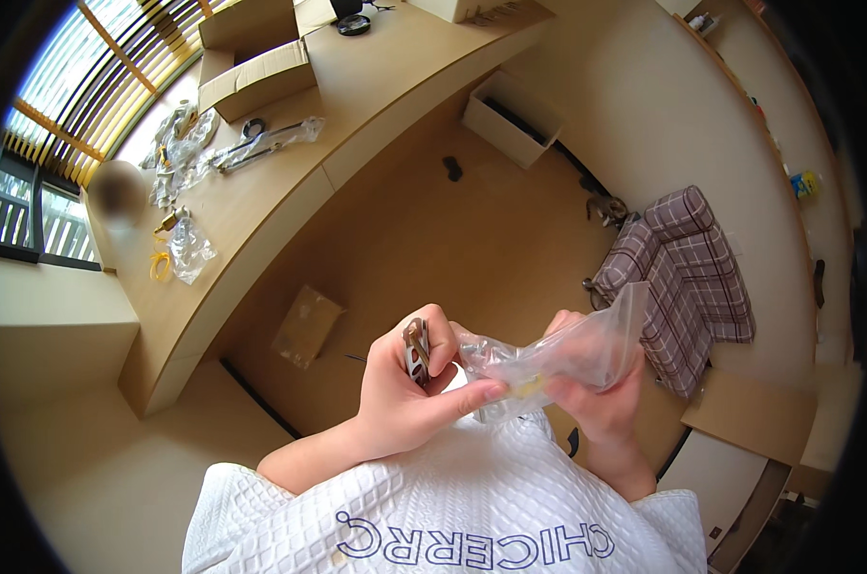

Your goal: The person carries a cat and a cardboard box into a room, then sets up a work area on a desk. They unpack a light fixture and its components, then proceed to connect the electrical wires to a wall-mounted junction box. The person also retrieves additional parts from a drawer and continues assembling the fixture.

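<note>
In front of my chest, my left hand (409, 387) is closed round a small metal tool with holes in its silver and brown handle (416, 352); it looks like a folding tool, but its working end is hidden. The thumb of that hand stretches out to the near side of a clear plastic bag (586, 349) and presses on it. My right hand (601, 397) grips the same bag from the right, with fingers partly seen through the film. Something small and yellowish shows in the bag between my two thumbs, too blurred to name. The bag's wide end stands up toward the right.
On the long wooden counter (357, 115) at the left lie an open cardboard box (259, 91), bagged metal parts (261, 145), a brass-coloured fitting (172, 220) and a yellow coil (160, 265). A checked armchair (706, 277) stands right. A white bin (513, 120) and flat cardboard (306, 325) rest on the floor.
</note>
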The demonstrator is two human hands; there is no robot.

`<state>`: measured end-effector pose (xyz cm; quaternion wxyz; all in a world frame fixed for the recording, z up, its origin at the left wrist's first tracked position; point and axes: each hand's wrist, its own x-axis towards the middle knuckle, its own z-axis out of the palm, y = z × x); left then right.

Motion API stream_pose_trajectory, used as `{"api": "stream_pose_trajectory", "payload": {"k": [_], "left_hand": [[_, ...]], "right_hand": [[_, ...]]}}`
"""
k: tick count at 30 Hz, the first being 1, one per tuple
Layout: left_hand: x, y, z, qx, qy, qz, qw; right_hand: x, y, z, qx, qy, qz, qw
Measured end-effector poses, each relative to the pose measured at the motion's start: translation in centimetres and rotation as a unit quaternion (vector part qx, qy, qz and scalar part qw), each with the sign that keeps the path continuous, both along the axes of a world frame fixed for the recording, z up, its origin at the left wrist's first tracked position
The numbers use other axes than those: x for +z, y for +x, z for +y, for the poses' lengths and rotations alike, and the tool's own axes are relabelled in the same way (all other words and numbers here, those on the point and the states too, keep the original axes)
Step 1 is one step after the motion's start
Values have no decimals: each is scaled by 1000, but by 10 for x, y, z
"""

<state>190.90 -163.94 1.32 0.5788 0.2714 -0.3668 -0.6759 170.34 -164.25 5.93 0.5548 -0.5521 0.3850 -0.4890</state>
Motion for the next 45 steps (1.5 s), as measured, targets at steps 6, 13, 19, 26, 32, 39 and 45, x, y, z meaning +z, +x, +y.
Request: {"api": "stream_pose_trajectory", "payload": {"k": [6, 13, 19, 26, 32, 39, 45], "left_hand": [[-4, -3, -1, -16, 16, -27, 999], [-4, -5, -3, -34, 70, 16, 997], [-4, -2, -5, -61, 78, 60, 993], [6, -5, -7, -81, 124, 115, 982], [1, -5, -13, -130, 127, 183, 966], [2, -4, -16, -138, 137, 168, 966], [-3, -2, -19, -157, 117, 196, 961]], "right_hand": [[3, 2, -3, -5, 1, 23, 1000], [4, 3, 4, -72, 65, -19, 995], [5, -4, 3, -83, 65, 24, 994], [2, -6, 2, -115, 111, -48, 986], [-5, -12, -2, -150, 174, -151, 961], [-2, -11, -1, -149, 125, -132, 972], [0, -9, -2, -128, 78, -108, 983]]}}
